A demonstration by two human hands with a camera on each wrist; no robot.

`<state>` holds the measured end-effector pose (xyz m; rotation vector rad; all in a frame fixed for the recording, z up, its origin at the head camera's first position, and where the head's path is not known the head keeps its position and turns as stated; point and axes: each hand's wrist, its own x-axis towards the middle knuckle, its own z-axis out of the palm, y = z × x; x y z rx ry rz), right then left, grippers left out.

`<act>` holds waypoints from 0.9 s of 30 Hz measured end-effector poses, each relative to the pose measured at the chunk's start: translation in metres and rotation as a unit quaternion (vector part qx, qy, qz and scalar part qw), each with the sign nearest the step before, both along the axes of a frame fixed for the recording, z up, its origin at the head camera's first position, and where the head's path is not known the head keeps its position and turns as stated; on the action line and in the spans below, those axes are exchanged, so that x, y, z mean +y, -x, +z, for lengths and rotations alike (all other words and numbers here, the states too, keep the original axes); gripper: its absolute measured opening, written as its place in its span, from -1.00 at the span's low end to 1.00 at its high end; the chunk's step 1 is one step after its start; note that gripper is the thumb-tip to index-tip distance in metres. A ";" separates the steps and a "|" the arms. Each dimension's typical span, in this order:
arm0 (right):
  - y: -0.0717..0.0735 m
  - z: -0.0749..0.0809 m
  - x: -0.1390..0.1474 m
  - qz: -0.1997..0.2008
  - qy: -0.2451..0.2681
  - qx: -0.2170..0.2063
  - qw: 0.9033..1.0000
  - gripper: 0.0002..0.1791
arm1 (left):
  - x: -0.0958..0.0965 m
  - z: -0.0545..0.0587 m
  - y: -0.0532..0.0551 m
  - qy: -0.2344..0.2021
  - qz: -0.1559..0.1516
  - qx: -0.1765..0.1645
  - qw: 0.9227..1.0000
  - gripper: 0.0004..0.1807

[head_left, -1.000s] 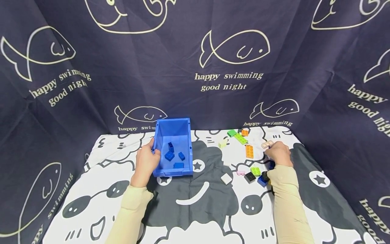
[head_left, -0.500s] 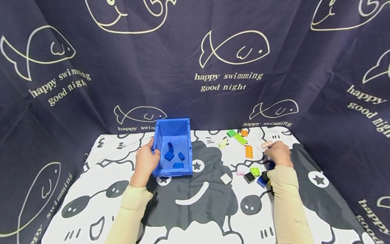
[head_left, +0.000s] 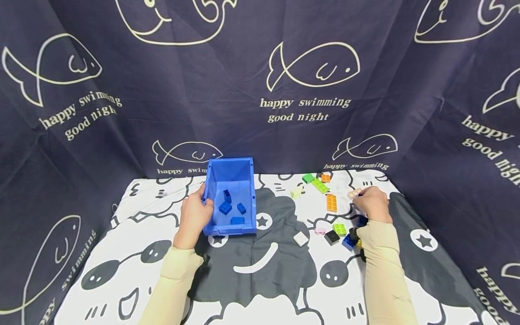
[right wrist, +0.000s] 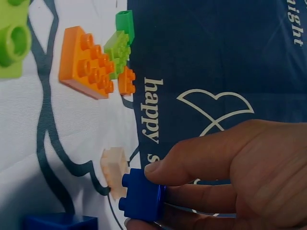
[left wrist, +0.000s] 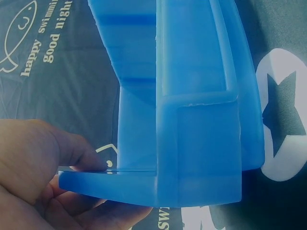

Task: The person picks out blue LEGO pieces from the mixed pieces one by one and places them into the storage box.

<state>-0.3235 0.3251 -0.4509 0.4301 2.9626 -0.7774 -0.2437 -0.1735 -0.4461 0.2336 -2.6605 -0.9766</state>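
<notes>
A blue plastic bin [head_left: 230,170] stands left of centre in the head view, with several blue building bricks [head_left: 225,208] on its floor. My left hand [head_left: 196,216] grips the bin's left wall; in the left wrist view the thumb lies inside the wall [left wrist: 108,186] and the fingers outside. Over on the right, my right hand [head_left: 374,206] pinches a blue building brick [right wrist: 144,195] between thumb and fingers, plain in the right wrist view. A pale peach brick [right wrist: 114,170] lies just beyond it. Another blue brick [right wrist: 61,222] shows at the lower left there.
Orange [head_left: 331,202], lime [head_left: 320,185] and green [head_left: 308,178] bricks lie at the back right. White [head_left: 301,239], pink [head_left: 320,231], black [head_left: 332,237] and blue [head_left: 349,242] bricks are nearer, some partly behind the right forearm. A dark fish-print curtain [head_left: 252,126] rises behind the cloth.
</notes>
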 end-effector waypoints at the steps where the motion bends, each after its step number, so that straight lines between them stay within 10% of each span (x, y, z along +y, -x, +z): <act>1: -0.001 0.001 0.000 0.002 0.000 0.004 1.000 -0.80 | 0.000 0.000 0.000 0.000 0.000 -0.001 1.000 -0.35; 27: -0.013 0.036 -0.016 0.016 -0.021 0.046 0.999 -0.67 | 0.001 0.000 0.000 0.000 0.004 -0.001 1.000 -0.36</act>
